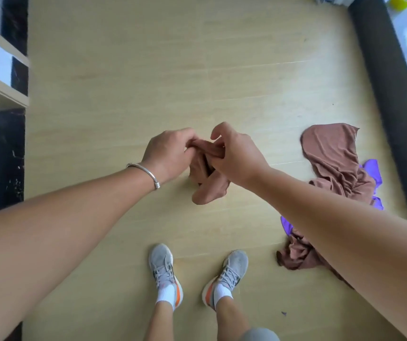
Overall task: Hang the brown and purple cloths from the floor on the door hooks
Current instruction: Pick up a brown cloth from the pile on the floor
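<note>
ok so closest to me, down at 6 o'clock, are the grey sneakers (198, 274) planted on the wood floor (123, 70), toes pointing to 12. Just above them, dead centre, both hands are up in the air with a brown cloth (208, 178) bunched between them: left hand (168, 156) (the one with the silver bracelet (145, 172)) has its fingers curled round the top edge, right hand (236, 156) pinches the same edge from the other side, index finger lifted off. My guess is I'm feeling along the hem for a good bit to hook, which is why the hands sit so close together. The cloth hangs off that grip with its long axis running roughly 12 to 6, free end drooping toward my feet, looks clear of the floor. Further out at 3 to 4 o'clock there's the rest of the pile on the floor: a bigger brown cloth (333, 161) stretched roughly 12 to 6 too, with a purple cloth (372, 171) peeking out from under it, partly hidden by my right forearm. Way out at 2 o'clock is a dark threshold strip (382, 82). No door hooks in view, so nothing hung yet as far as I can tell
</note>
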`<state>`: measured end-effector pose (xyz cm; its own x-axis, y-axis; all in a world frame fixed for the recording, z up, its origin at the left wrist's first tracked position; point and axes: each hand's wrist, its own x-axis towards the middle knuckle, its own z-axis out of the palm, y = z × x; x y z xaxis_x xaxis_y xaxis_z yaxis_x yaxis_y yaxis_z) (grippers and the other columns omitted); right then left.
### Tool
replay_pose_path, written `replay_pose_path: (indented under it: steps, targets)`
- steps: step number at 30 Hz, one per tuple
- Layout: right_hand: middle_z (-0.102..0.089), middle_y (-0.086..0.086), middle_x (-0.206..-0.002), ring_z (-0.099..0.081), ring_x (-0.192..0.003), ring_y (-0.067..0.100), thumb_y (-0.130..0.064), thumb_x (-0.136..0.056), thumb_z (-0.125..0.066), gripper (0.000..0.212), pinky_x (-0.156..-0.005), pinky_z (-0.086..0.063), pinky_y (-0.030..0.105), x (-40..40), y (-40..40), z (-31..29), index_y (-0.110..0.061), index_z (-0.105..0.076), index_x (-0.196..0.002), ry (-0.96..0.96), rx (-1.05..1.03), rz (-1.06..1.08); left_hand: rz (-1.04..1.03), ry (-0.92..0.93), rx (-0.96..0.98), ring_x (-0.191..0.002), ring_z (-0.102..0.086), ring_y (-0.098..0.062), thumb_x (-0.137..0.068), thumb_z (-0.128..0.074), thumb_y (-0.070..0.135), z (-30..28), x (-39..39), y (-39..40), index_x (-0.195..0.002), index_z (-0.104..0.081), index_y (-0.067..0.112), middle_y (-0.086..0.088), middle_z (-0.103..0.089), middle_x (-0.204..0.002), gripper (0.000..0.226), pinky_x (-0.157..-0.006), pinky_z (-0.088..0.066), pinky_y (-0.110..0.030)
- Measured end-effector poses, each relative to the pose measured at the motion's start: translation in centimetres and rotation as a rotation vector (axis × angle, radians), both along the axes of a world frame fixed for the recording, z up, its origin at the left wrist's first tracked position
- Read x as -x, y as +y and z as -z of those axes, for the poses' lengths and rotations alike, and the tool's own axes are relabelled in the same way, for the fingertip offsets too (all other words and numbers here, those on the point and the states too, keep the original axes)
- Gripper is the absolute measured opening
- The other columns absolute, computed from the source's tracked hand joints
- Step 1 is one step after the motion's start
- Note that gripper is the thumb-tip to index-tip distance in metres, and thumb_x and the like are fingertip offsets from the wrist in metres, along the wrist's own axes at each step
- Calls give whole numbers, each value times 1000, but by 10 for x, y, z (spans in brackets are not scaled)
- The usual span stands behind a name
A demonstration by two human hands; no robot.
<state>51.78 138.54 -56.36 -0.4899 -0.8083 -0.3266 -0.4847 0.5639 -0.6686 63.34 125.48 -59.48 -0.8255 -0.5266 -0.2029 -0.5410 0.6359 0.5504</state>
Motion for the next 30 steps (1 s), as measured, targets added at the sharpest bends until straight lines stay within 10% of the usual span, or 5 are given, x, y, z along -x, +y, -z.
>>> replay_pose_path:
  steps: [8,16,20,24,30]
  targets:
    - [-53,-3,-70,-54,-80,25,-14,-81,-44,16,-53,-33,28,-92,-43,61,-27,-53,-78,149,-379,-62,-209,130,19,-82,-61,-22,-85,-44,16,5,-118,-65,-103,-60,32,11,-69,-87,29,-70,-46,-31]
    - [-65,11,-95,-57,-86,32,-11,-90,-35,30,-70,-47,37,-157,-106,59,-12,-54,-114,94,-137,-76,-150,-123,17,-83,-59,-22,-85,-53,20,37,-221,-111,-97,-58,31,13,-66,-94,17,-66,-39,-30]
    - [-67,7,-87,-59,-79,27,-17,-85,-48,21,-63,-48,33,-176,-121,61,-16,-61,-101,101,-94,-121,-269,19,-229,-86,-62,0,-82,-53,36,51,-228,-89,-112,-51,45,36,-64,-89,31,-75,-46,-19]
    - [-64,2,-71,-60,-67,24,-20,-74,-54,13,-55,-53,35,-179,-120,58,-21,-61,-84,148,-148,-143,-465,142,-406,-89,-66,-3,-83,-58,40,62,-228,-75,-100,-63,42,19,-70,-91,18,-85,-52,-24]
    - [-60,0,-68,-57,-62,24,-28,-76,-55,7,-52,-48,30,-165,-120,51,-23,-58,-79,222,-192,-146,-120,-110,-245,-85,-49,-15,-78,-61,38,57,-214,-61,-110,-51,34,7,-58,-103,33,-73,-51,-35]
